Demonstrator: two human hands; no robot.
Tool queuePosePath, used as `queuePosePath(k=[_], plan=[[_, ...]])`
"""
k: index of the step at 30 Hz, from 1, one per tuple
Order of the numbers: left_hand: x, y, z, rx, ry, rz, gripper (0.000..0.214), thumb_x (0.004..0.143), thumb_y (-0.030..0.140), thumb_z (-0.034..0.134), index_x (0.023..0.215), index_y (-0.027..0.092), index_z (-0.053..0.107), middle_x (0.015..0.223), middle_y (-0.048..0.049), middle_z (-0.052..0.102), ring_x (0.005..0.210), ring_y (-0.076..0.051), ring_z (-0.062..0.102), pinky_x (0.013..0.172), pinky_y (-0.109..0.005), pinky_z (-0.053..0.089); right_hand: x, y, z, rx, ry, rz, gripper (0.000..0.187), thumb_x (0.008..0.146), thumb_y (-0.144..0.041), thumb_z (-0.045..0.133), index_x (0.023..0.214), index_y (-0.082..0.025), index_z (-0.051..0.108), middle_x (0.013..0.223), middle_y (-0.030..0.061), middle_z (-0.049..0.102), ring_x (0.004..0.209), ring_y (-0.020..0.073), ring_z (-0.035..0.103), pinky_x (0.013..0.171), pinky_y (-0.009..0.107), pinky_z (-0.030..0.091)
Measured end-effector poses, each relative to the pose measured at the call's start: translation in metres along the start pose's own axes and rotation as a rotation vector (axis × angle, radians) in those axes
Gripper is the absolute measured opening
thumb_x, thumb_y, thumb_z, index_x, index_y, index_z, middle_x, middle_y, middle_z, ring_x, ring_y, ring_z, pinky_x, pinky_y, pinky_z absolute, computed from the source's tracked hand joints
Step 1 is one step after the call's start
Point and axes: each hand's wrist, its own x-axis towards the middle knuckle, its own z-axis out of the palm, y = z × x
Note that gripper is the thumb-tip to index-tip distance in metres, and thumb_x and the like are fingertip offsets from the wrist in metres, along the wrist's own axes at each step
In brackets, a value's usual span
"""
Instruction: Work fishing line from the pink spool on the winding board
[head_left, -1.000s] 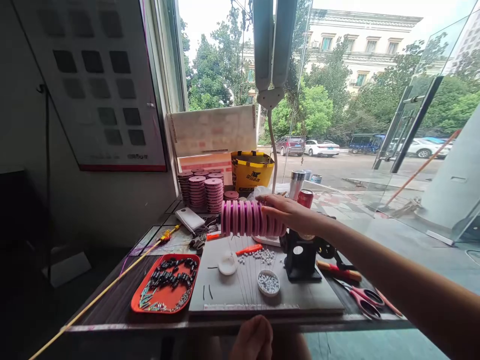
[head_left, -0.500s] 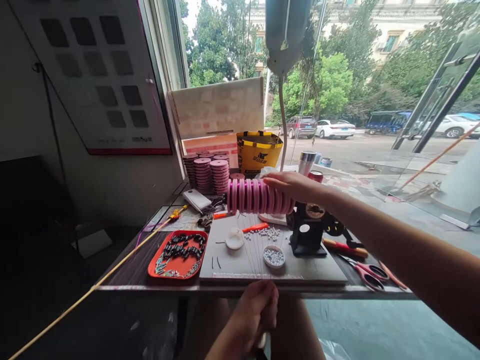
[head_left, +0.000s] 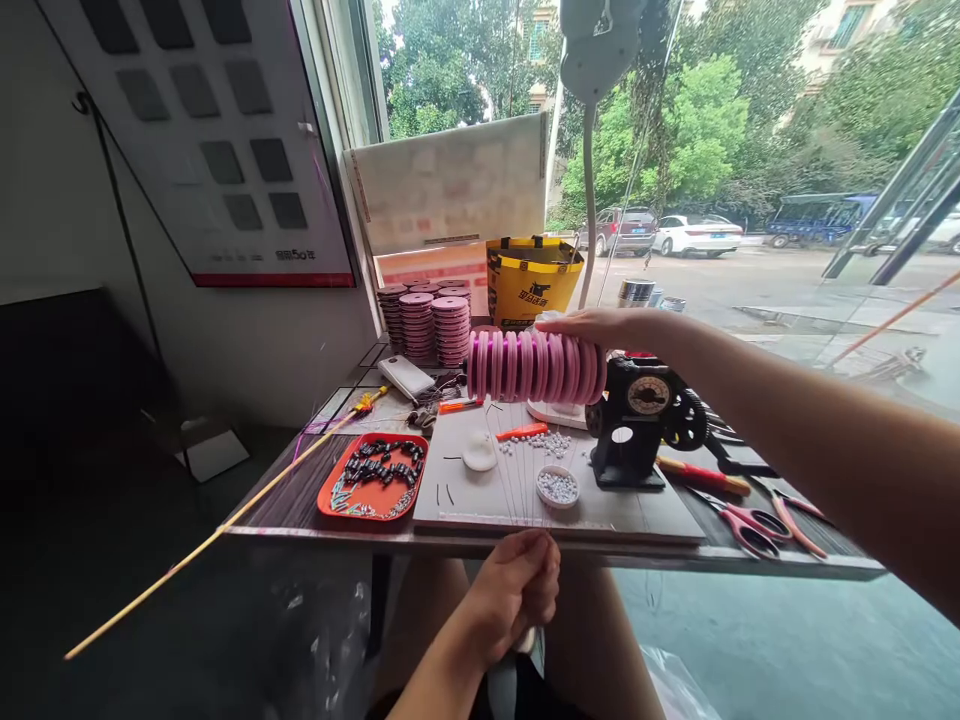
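Note:
My left hand (head_left: 516,592) is closed in front of the table edge. It grips several thin lines (head_left: 519,490) that run down from a row of pink spools (head_left: 517,368). My right hand (head_left: 626,328) lies flat along the top of those spools, fingers stretched out. The spools sit side by side on a black hand-cranked winder (head_left: 628,465) with a dial. Beneath them on a pale board (head_left: 652,520) are a small bowl of whitish beads (head_left: 557,487), loose beads, a white lump on a round base (head_left: 478,452) and an orange-red tool (head_left: 523,431).
On the left, an orange tray (head_left: 373,508) holds dark and silvery small parts, and a long thin stick (head_left: 225,522) juts past the table edge. Scissors (head_left: 750,525) and pliers (head_left: 799,525) lie right. Stacked spools (head_left: 435,325) and a yellow bag (head_left: 534,285) stand behind.
The view has shifted, showing the table higher and further right. My right hand has slid slightly along the spool tops, uncovering the winder's dial. My left hand still grips the lines.

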Motion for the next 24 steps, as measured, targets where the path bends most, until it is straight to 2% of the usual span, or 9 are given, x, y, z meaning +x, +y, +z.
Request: queuePosePath(k=[6,10,14,20,24], plan=[[0.000,-0.008,-0.007,-0.007,-0.004,-0.009,0.039,0.067,0.048,0.068,0.061,0.016,0.046,0.044,0.0102,0.024,0.039,-0.004,0.014,0.041,-0.024,0.008,-0.006,-0.001,0.004,0.149,-0.067,-0.017,0.049,0.088,-0.047,0.036,0.110,-0.006,0.053,0.108,0.0142,0.060,0.086,0.0157,0.059,0.076,0.025,0.048],[0.000,-0.007,-0.007,0.006,0.006,-0.011,0.039,0.067,0.048,0.068,0.061,0.017,0.046,0.044,0.0101,0.025,0.038,-0.005,0.015,0.041,-0.025,0.008,-0.001,0.003,0.003,0.226,-0.122,-0.003,0.054,0.087,-0.048,0.038,0.118,-0.005,0.048,0.115,0.0156,0.057,0.086,0.0151,0.060,0.074,0.024,0.048],[-0.001,-0.008,-0.004,0.015,0.027,-0.013,0.042,0.065,0.050,0.069,0.060,0.017,0.045,0.042,0.0103,0.026,0.038,-0.004,0.015,0.042,-0.025,0.007,0.005,0.006,0.002,0.275,-0.144,0.016,0.050,0.088,-0.044,0.039,0.118,-0.005,0.049,0.109,0.0152,0.061,0.084,0.0141,0.061,0.073,0.023,0.048],[-0.001,-0.006,-0.002,0.040,0.049,-0.024,0.044,0.062,0.053,0.069,0.060,0.017,0.044,0.043,0.0103,0.026,0.039,-0.004,0.015,0.043,-0.026,0.007,0.002,0.005,0.003,0.348,-0.146,0.032,0.051,0.086,-0.047,0.044,0.115,-0.005,0.050,0.100,0.0102,0.064,0.076,0.0101,0.061,0.072,0.021,0.046],[-0.002,-0.003,0.000,0.070,0.058,-0.028,0.043,0.063,0.052,0.069,0.059,0.017,0.044,0.043,0.0105,0.024,0.039,-0.004,0.014,0.043,-0.027,0.006,0.010,0.009,0.003,0.392,-0.184,0.066,0.039,0.088,-0.038,0.043,0.110,-0.007,0.054,0.086,0.0054,0.067,0.071,0.0099,0.062,0.075,0.024,0.047]])
